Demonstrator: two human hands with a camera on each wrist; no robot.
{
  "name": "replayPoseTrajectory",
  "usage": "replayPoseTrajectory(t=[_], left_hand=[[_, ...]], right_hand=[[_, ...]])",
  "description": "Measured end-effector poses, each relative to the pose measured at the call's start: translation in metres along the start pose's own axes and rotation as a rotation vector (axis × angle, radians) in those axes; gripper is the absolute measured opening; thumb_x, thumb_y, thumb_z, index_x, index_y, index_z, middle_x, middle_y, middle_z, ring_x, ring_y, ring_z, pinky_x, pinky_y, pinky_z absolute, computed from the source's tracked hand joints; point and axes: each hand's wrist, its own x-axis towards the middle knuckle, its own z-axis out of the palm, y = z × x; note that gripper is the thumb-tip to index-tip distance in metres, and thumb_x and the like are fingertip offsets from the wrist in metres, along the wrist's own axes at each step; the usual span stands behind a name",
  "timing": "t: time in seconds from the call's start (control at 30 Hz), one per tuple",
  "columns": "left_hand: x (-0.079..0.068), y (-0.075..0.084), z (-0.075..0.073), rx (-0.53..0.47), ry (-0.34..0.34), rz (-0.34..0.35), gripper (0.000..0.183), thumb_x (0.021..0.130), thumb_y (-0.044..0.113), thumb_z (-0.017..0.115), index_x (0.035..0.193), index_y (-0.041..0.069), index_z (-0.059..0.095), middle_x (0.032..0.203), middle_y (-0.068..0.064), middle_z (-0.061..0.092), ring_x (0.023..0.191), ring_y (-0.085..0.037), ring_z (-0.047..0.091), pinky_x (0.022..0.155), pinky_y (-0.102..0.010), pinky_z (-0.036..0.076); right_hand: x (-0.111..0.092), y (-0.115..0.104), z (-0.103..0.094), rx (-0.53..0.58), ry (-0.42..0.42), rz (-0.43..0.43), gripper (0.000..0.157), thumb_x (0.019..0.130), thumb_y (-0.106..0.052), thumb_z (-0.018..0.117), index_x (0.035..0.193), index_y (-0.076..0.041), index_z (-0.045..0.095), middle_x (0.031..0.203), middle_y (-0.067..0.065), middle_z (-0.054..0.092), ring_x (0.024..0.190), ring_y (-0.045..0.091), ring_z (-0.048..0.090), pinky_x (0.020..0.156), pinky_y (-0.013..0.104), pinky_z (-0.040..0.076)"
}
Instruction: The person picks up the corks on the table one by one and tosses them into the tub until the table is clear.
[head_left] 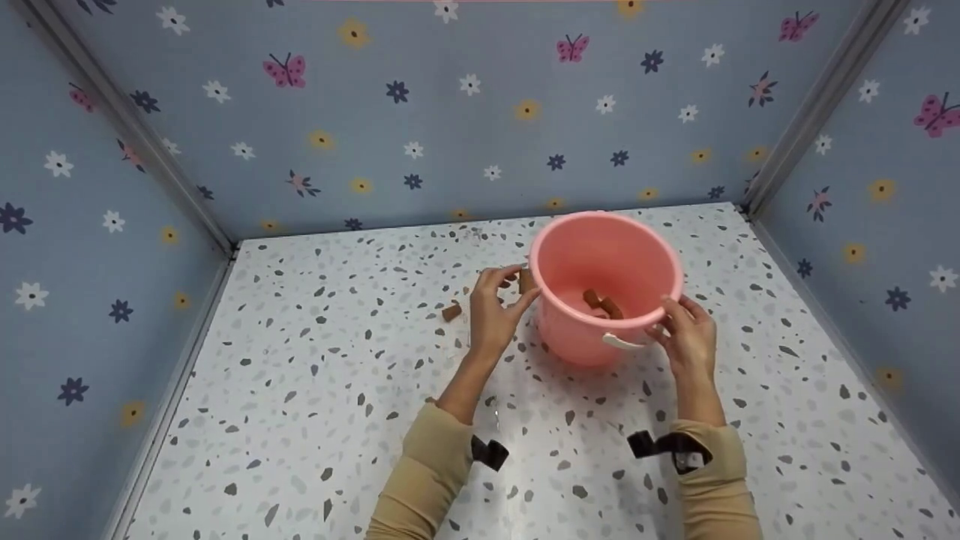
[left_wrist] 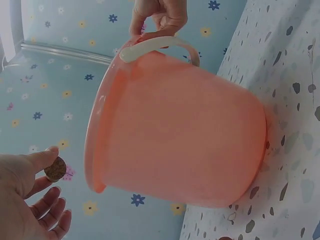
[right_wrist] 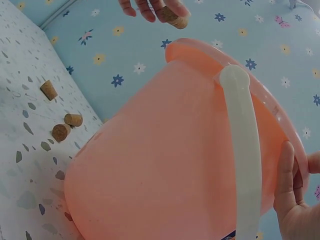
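Observation:
A pink bucket (head_left: 574, 337) with a white handle (head_left: 622, 342) stands on the speckled tabletop, and several brown corks (head_left: 611, 308) lie inside it. My left hand (head_left: 491, 311) pinches another cork (left_wrist: 55, 169) between thumb and fingers, just outside the bucket's left rim. On the opposite side, my right hand (head_left: 691, 337) grips the rim, with fingers and thumb on either side of the edge. Left of the bucket a loose cork (head_left: 451, 312) lies on the table. In the right wrist view two more corks (right_wrist: 73, 120) lie near a third one; the left hand likely hides them from the head view.
The white speckled table (head_left: 315, 435) carries the bucket. Blue panels with flowers and butterflies (head_left: 450, 112) enclose it at the back, left and right, with grey metal strips (head_left: 817, 112) at the corners.

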Motion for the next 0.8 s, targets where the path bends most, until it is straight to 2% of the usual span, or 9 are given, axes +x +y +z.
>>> replayPoseTrajectory(t=[0.03,0.2,0.27,0.4,0.5,0.63,0.67,0.8], left_hand=[[0.001,0.002,0.001,0.002,-0.006,0.009,0.039,0.072,0.021,0.074,0.103,0.002,0.062,0.092,-0.009,0.056,0.085,-0.022,0.053,0.066,-0.026,0.043],[0.007,0.012,0.008,0.020,-0.045,0.031,0.038,0.072,0.022,0.073,0.103,0.004,0.063,0.093,-0.007,0.057,0.085,-0.021,0.054,0.069,-0.029,0.043],[0.010,0.016,0.011,0.025,-0.060,0.030,0.038,0.072,0.023,0.073,0.103,0.005,0.063,0.093,-0.007,0.056,0.085,-0.019,0.053,0.071,-0.028,0.044],[0.014,0.023,0.017,0.025,-0.105,0.037,0.038,0.073,0.024,0.072,0.103,0.003,0.063,0.093,-0.007,0.055,0.086,-0.019,0.052,0.073,-0.027,0.044],[0.017,0.027,0.022,0.049,-0.133,0.045,0.038,0.073,0.025,0.072,0.103,0.003,0.063,0.093,-0.007,0.055,0.087,-0.019,0.052,0.075,-0.025,0.043],[0.020,0.032,0.030,0.073,-0.177,0.029,0.038,0.073,0.025,0.072,0.103,0.004,0.062,0.094,-0.007,0.055,0.089,-0.018,0.052,0.075,-0.023,0.042],[0.021,0.033,0.032,0.078,-0.190,0.021,0.039,0.073,0.026,0.072,0.104,0.005,0.062,0.095,-0.007,0.055,0.090,-0.018,0.052,0.075,-0.022,0.042],[0.023,0.037,0.040,0.115,-0.227,-0.001,0.039,0.073,0.027,0.072,0.105,0.006,0.062,0.096,-0.006,0.056,0.091,-0.016,0.051,0.076,-0.022,0.041]], right_hand=[[-0.004,-0.004,0.002,0.011,-0.008,0.017,0.036,0.080,-0.008,0.065,0.113,-0.001,0.053,0.084,0.013,0.060,0.066,0.020,0.060,0.054,0.034,0.051],[0.023,0.018,-0.021,-0.023,-0.026,-0.005,0.045,0.078,-0.017,0.068,0.118,-0.005,0.050,0.088,0.011,0.061,0.069,0.018,0.060,0.055,0.032,0.050],[0.042,0.035,-0.034,-0.066,-0.007,-0.066,0.052,0.074,-0.023,0.073,0.118,-0.005,0.051,0.092,0.013,0.061,0.071,0.019,0.061,0.056,0.034,0.051],[0.050,0.043,-0.039,-0.053,0.018,-0.120,0.054,0.071,-0.024,0.075,0.115,-0.003,0.052,0.094,0.017,0.059,0.070,0.022,0.060,0.052,0.032,0.050],[0.050,0.044,-0.039,-0.052,0.028,-0.128,0.054,0.071,-0.024,0.075,0.115,-0.002,0.052,0.096,0.019,0.058,0.072,0.023,0.060,0.053,0.033,0.050],[0.045,0.039,-0.036,-0.082,0.007,-0.100,0.053,0.072,-0.025,0.074,0.116,-0.005,0.052,0.094,0.014,0.060,0.074,0.021,0.061,0.057,0.033,0.051],[0.033,0.029,-0.028,-0.056,-0.012,-0.070,0.049,0.075,-0.022,0.071,0.116,-0.004,0.051,0.092,0.013,0.060,0.072,0.020,0.060,0.056,0.031,0.051],[0.013,0.011,-0.015,-0.008,-0.026,-0.003,0.042,0.079,-0.016,0.067,0.115,-0.002,0.051,0.090,0.014,0.061,0.072,0.020,0.061,0.056,0.032,0.051]])
